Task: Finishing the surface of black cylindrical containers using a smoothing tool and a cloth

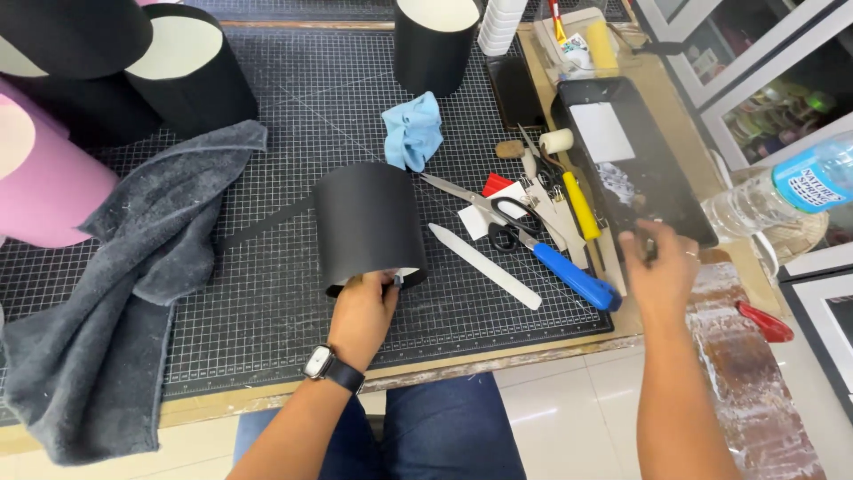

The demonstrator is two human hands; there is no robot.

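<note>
The left hand [362, 313] pinches the near rim of a matte black cylinder [367, 222] with pale lining; the right hand [659, 267], well apart, grips a black tray [653, 173].

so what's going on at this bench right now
A person seated at a gridded cutting mat grips the near rim of a black paper cylinder with the left hand. The right hand reaches to the near end of a black tray at the mat's right edge. Scissors, a blue-handled tool and a white folding stick lie between them. A grey towel sprawls on the left, a blue cloth behind the cylinder.
</note>
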